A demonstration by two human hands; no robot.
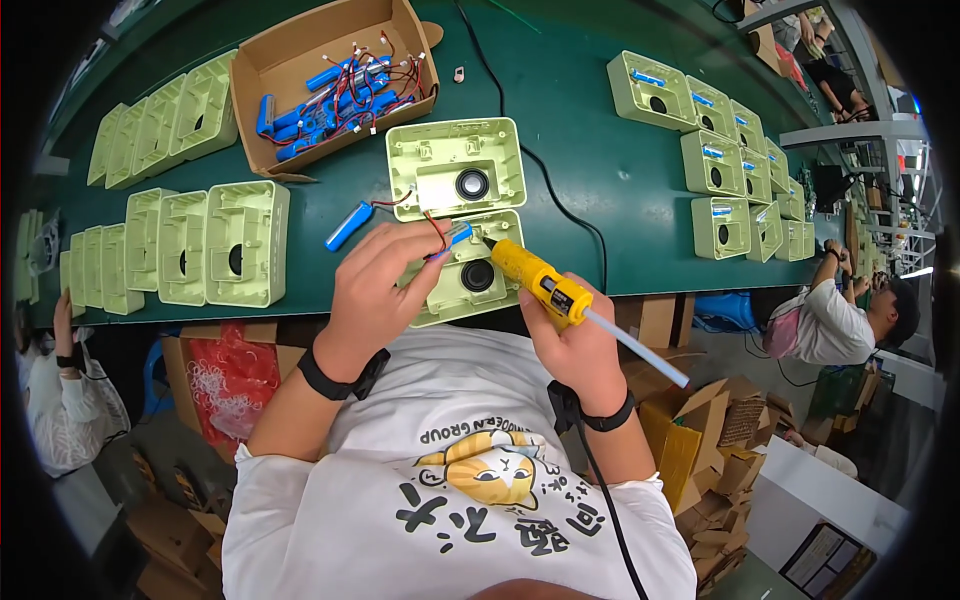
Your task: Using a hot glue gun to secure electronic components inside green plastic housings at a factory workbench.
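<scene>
My left hand (375,280) pinches a blue cylindrical battery (459,234) with red and black wires, over the upper part of a pale green plastic housing (440,306). In my right hand (585,350) is a yellow hot glue gun (540,282), a whitish glue stick (640,347) jutting from its back. The gun's nozzle points at the housing, close beside the battery; whether they touch I cannot tell. A round black speaker (478,275) sits in that housing. Just beyond lies a second open housing (430,155), and a wired blue battery (348,227) rests on the table to its left.
A cardboard box (262,85) of blue wired batteries stands at the back left. Several green housings (248,245) line the left side; more (722,228), many with batteries inside, stand at the right. A black cable (575,215) crosses the green table (560,100). Other people work at both sides.
</scene>
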